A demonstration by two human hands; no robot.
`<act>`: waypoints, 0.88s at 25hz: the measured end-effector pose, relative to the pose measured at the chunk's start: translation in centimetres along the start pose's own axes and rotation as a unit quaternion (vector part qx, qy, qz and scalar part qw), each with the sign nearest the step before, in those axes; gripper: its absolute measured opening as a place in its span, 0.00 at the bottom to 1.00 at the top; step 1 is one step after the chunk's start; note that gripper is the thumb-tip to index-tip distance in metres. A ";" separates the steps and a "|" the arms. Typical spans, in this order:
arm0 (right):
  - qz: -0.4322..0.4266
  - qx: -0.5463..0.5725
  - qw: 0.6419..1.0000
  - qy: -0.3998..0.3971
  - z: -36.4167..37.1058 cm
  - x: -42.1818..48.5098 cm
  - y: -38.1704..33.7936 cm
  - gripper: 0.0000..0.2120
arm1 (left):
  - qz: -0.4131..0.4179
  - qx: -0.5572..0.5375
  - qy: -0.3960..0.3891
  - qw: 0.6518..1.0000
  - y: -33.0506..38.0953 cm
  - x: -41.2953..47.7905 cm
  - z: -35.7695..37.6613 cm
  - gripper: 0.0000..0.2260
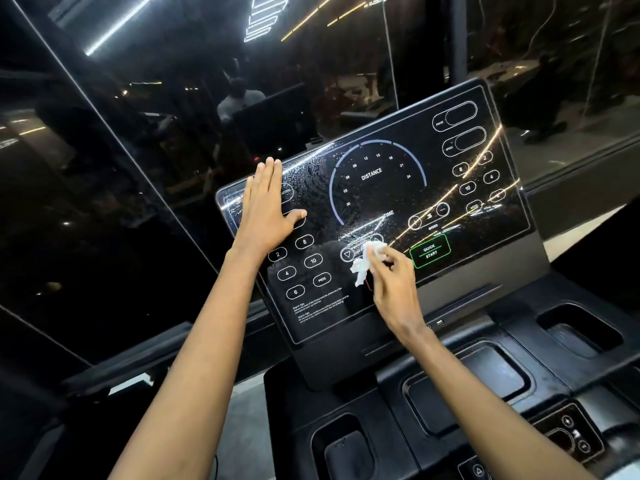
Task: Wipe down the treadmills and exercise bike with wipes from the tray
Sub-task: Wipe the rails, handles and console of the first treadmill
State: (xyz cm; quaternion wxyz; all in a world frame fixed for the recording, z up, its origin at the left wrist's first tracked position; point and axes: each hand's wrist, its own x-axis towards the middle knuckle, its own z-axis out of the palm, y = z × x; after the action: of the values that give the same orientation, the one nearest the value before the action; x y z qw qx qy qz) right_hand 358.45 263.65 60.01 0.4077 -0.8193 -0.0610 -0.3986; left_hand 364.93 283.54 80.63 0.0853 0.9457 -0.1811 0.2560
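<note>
Nearest, three recessed pockets (491, 372) sit in the black treadmill console (388, 410). Just beyond, the right hand (394, 289) pinches one crumpled white wipe (367, 261) against the lower middle of the single display panel (381, 188). Farther left, the left hand (266, 209) lies flat on it, fingers straight. Dark glass (138, 98) stands behind.

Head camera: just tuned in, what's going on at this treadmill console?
A person is wiping the glossy black treadmill console panel. The right hand pinches a crumpled white wipe against the panel's lower middle, just left of the green QUICK START button. The left hand lies flat, fingers straight, on the panel's left side. Wet droplets show near the DISTANCE dial.
</note>
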 end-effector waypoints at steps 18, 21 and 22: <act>0.066 -0.008 0.984 -0.167 -4.9 -7.8 3.6 0.07 | 0.001 -0.008 0.038 0.999 0.3 -0.4 1.0 0.46; 0.112 -0.014 0.982 -0.152 -5.6 -7.1 4.2 0.09 | -0.003 -0.004 0.041 0.999 0.3 -0.4 1.1 0.46; 0.141 -0.012 0.981 -0.134 -5.7 -6.6 4.1 0.09 | -0.002 -0.003 0.039 0.999 0.2 -0.3 1.1 0.46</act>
State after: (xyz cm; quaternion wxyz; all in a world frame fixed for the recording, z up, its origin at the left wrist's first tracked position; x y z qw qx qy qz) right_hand 352.28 258.40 54.81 0.4378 -0.8706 0.0056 -0.2243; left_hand 365.09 283.14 79.53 0.0953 0.9351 -0.1764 0.2923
